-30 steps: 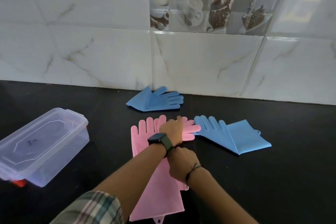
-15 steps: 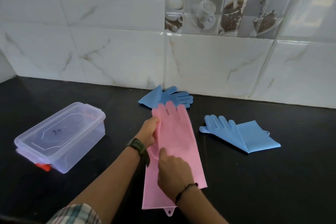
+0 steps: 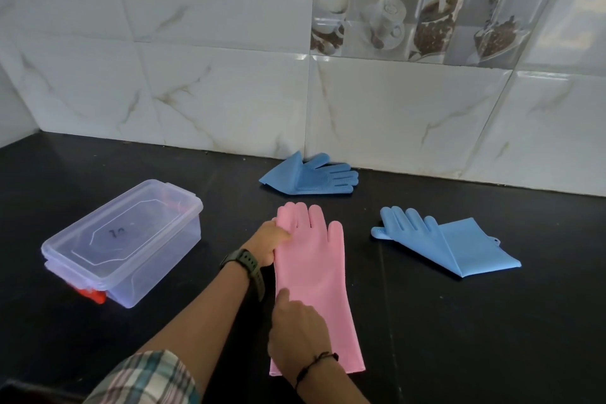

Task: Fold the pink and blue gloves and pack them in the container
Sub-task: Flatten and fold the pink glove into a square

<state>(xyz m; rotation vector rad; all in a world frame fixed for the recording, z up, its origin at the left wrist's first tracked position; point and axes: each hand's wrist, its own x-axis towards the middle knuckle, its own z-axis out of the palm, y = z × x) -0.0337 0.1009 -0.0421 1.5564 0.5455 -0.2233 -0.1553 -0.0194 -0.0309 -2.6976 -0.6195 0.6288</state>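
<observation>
A pink glove [image 3: 314, 276] lies flat on the black counter [image 3: 459, 338], fingers pointing toward the wall. My left hand [image 3: 269, 243], with a watch on the wrist, grips its left edge near the fingers. My right hand [image 3: 295, 335] rests on the glove's lower left part, thumb raised. One blue glove [image 3: 311, 179] lies by the wall. Another blue glove [image 3: 449, 244] lies to the right of the pink one. A clear plastic container [image 3: 121, 243] with its lid on stands at the left.
A white marble-tiled wall [image 3: 229, 92] bounds the counter at the back and at the far left corner. The container has a red clip [image 3: 93, 295] at its near end.
The pink gloves, spread apart a second ago, now lie stacked as one flat shape. My left hand moved to the left edge and my right hand slid down toward the cuff.
</observation>
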